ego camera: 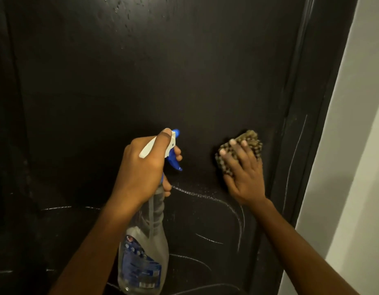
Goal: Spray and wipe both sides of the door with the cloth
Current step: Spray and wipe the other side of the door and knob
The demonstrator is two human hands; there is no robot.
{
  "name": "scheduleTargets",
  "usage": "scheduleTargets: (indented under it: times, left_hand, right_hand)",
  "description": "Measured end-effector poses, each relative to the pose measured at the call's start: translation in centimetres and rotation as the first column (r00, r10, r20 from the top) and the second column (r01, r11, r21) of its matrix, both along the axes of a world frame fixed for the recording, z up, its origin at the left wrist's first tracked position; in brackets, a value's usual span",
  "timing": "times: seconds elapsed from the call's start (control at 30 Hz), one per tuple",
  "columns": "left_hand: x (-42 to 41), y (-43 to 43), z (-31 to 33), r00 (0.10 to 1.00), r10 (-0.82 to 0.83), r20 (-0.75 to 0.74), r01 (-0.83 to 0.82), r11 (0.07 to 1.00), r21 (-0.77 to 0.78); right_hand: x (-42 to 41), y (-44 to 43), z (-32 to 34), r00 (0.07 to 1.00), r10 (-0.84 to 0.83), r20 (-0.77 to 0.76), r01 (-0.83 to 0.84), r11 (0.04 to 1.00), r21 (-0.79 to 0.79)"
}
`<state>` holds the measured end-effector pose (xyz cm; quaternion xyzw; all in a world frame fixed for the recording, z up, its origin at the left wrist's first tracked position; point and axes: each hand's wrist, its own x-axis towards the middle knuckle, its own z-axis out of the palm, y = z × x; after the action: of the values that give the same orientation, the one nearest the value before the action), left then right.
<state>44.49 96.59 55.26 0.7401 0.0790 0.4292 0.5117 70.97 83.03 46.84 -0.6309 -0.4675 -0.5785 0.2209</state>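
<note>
While the left hand [141,167] curls round the spray bottle [144,252], finger on the trigger, the right hand [246,173] lies spread, pressing the cloth [248,141] flat on the door [163,71], at three o'clock from the nozzle. It's the wiping step on this side; the wet streaks [205,196] at six o'clock want a downward sweep next, I'd say.

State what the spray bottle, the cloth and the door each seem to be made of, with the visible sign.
Spray bottle: probably clear plastic; its see-through body shows the tube inside. Cloth: textured fabric, tan with dark checks, bunched under the right hand. Door: dark, smooth, faintly glossy coat, with droplets and wipe streaks on it; what lies beneath cannot be told.
</note>
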Motion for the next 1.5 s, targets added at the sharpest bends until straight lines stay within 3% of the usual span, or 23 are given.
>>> scheduleTargets:
  times: [0.13, 0.2, 0.27, 0.33, 0.4, 0.5, 0.63, 0.77, 0.87, 1.1, 1.27, 1.37, 1.43, 1.5]
  left_hand:
    - [1.7, -0.7, -0.2, 1.000, -0.003, 0.005, 0.003, 1.000, -0.002]
    - [2.8, -1.6, -0.2, 1.000, 0.004, -0.001, -0.004, 1.000, -0.009]
    - [4.0, -2.7, -0.2, 0.999, 0.035, -0.010, -0.035, 0.999, -0.017]
    - [5.4, -4.1, -0.2, 0.998, 0.065, -0.012, -0.066, 0.998, -0.016]
    - [7.0, -5.7, -0.1, 0.996, 0.089, -0.012, -0.090, 0.996, -0.023]
    - [9.6, -8.7, -0.1, 0.993, 0.120, -0.024, -0.121, 0.992, -0.048]
    - [12.7, -12.4, -0.2, 0.990, 0.135, -0.043, -0.138, 0.988, -0.075]
    - [15.3, -15.2, -0.2, 0.997, 0.062, -0.047, -0.068, 0.989, -0.128]
    - [17.3, -17.2, 0.4, 0.996, -0.005, -0.091, -0.005, 0.994, -0.109]
    - [20.5, -19.9, 2.1, 0.985, 0.039, -0.170, -0.046, 0.998, -0.036]
    - [19.6, -19.1, 2.4, 0.986, 0.083, -0.148, -0.085, 0.996, -0.013]
    - [18.9, -18.0, 2.6, 0.993, 0.081, -0.080, -0.084, 0.996, -0.032]
    - [18.6, -17.4, 2.6, 0.995, 0.080, -0.066, -0.083, 0.995, -0.047]
    - [18.3, -17.0, 2.4, 0.996, 0.070, -0.063, -0.074, 0.995, -0.059]
  right_hand:
    - [1.5, -0.5, 5.3, 0.945, 0.094, -0.314, 0.053, 0.901, 0.430]
    - [1.1, 0.6, 7.0, 0.912, 0.129, -0.390, 0.114, 0.831, 0.544]
    - [0.7, 1.1, 5.5, 0.929, 0.109, -0.353, 0.089, 0.862, 0.500]
    - [1.4, 0.0, 1.7, 0.985, 0.058, -0.165, -0.015, 0.968, 0.251]
    - [3.8, -2.5, -1.4, 0.998, 0.035, 0.045, -0.034, 0.999, -0.008]
    - [7.1, -5.8, -1.3, 0.993, 0.074, 0.090, -0.064, 0.993, -0.101]
    - [8.3, -7.9, 0.1, 0.973, 0.224, -0.064, -0.225, 0.974, -0.008]
    - [9.1, -9.9, 1.6, 0.832, 0.515, -0.206, -0.396, 0.811, 0.430]
    - [9.9, -11.9, 2.8, 0.795, 0.581, -0.172, -0.391, 0.709, 0.587]
    - [11.1, -14.2, 6.5, 0.804, 0.582, -0.124, -0.418, 0.700, 0.579]
    - [11.6, -12.5, 14.7, 0.784, 0.592, -0.185, -0.430, 0.734, 0.525]
    - [11.5, -9.7, 16.9, 0.906, 0.346, -0.245, -0.232, 0.888, 0.398]
    - [11.5, -8.3, 14.6, 0.969, 0.167, -0.180, -0.107, 0.947, 0.304]
    - [11.8, -8.1, 9.4, 0.987, 0.102, -0.123, -0.068, 0.965, 0.254]
